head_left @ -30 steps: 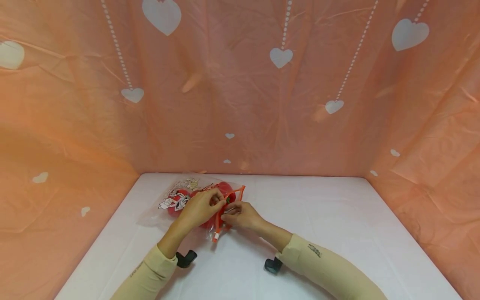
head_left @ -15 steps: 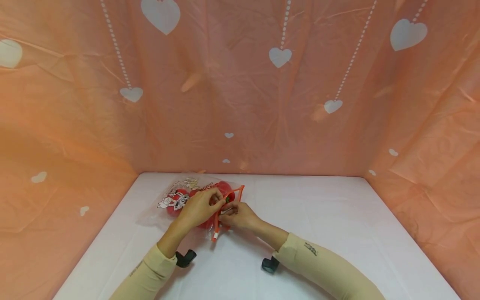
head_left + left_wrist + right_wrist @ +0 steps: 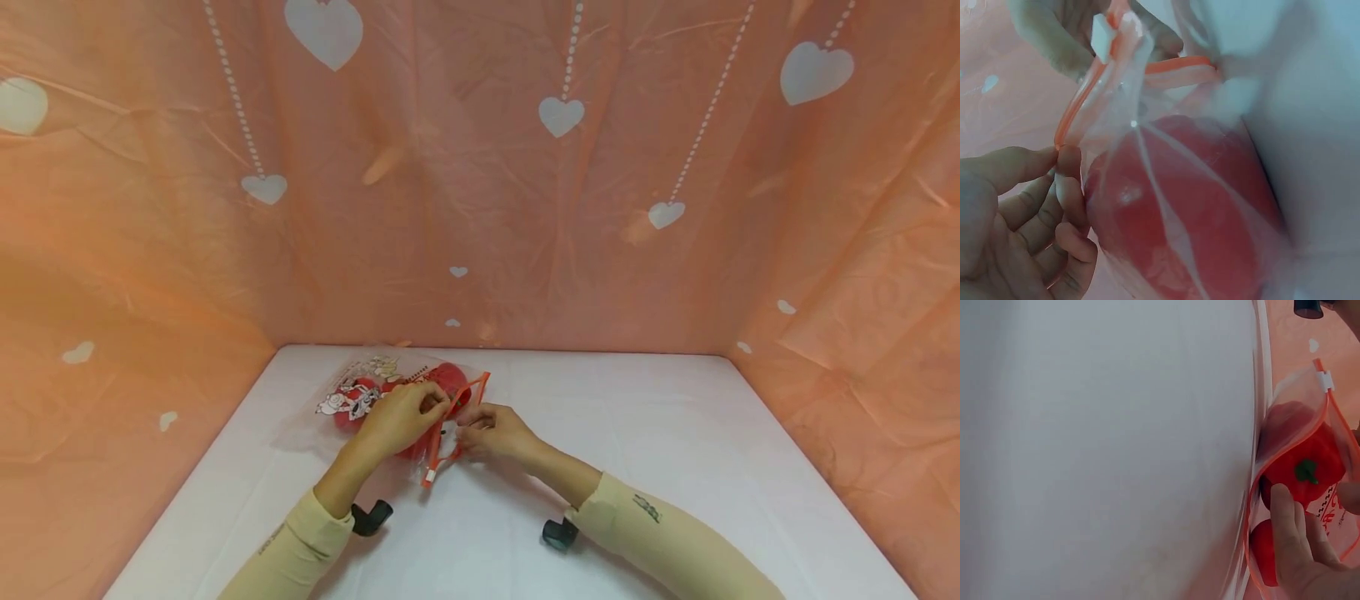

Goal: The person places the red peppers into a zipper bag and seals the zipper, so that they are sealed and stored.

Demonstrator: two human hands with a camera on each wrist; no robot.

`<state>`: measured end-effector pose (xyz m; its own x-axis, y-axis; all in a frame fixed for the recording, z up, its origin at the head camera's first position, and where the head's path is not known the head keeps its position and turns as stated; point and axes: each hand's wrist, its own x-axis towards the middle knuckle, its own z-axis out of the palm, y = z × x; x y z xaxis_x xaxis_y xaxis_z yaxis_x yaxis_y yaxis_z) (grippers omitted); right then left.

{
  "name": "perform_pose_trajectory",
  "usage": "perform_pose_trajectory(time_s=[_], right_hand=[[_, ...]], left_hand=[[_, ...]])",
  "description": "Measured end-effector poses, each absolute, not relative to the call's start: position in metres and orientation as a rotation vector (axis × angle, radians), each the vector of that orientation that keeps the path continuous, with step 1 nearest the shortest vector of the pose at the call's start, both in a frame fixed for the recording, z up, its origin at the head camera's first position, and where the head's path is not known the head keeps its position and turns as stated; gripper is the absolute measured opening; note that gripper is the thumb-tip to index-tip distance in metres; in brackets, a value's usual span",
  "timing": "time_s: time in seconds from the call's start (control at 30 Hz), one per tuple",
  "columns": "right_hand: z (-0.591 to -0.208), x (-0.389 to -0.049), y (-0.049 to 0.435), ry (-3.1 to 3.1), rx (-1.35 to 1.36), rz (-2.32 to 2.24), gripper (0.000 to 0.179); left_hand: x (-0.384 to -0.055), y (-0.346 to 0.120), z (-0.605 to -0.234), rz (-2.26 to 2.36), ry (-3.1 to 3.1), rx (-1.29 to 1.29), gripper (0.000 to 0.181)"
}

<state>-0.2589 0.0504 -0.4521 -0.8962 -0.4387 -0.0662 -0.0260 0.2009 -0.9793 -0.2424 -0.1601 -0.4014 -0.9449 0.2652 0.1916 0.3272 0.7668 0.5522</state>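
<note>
A clear zipper bag [image 3: 345, 406] with printed cartoon figures and an orange zip strip [image 3: 1076, 112] lies at the back left of the table. Red bell peppers [image 3: 1325, 456] fill it, one showing its green stem through the parted mouth. My left hand [image 3: 401, 417] pinches the bag's upper zip edge between thumb and index finger. At the mouth, my right hand [image 3: 497, 433] reaches in with extended fingers [image 3: 1285, 525], which overlap the peppers in the right wrist view. The white slider [image 3: 431, 476] sits at the near end of the strip.
A white cloth covers the table [image 3: 637, 450]. Orange sheeting with white hearts [image 3: 525, 250] walls in the back and both sides. Black wrist cameras [image 3: 372, 517] hang below the sleeves.
My right hand has drawn back slightly to the right, and more of the bag's mouth shows between the hands. My left hand has stayed at the zip edge.
</note>
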Motion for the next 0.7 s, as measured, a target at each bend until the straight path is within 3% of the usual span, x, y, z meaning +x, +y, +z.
perform_pose_trajectory(time_s=[0.37,0.7], right_hand=[[-0.456,-0.239,0.057,2.060,-0.438,-1.691,0.013],[-0.455,-0.218,0.053,2.015,-0.423,-1.696,0.017]], left_hand=[[-0.230,-0.163,-0.400,-0.883,-2.868,-0.462,0.006],[-0.215,-0.170,-0.399,-0.777,-2.864,-0.480,0.006]])
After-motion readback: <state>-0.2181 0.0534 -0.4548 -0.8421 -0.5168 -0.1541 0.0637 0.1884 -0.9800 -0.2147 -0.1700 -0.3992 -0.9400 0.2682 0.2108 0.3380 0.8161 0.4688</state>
